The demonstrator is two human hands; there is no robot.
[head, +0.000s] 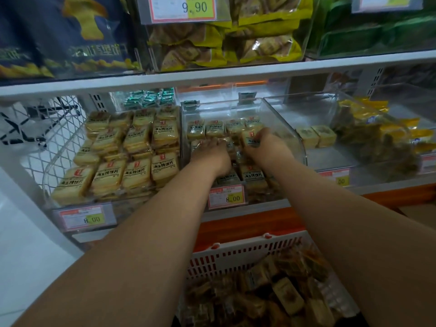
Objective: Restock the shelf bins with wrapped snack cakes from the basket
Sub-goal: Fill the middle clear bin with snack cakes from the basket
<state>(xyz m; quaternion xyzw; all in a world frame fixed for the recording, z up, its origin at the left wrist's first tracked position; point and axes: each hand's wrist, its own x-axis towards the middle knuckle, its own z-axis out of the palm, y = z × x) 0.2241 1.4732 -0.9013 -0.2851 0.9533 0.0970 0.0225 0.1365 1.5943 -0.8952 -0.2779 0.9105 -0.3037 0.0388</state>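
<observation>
At left we see a full bin (70,175) of snack cakes (136,173). In the middle bin (283,119) our left hand (211,152) lies flat, fingers straight on the packs. Just beside it, our right hand (264,143) pinches one wrapped cake (251,139). Below sits the basket (236,253), holding more cakes.

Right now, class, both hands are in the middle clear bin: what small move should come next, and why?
Probably set down the wrapped cake that the right hand grips, into the middle bin, since the left hand rests on packs there, seemingly steadying them.
</observation>
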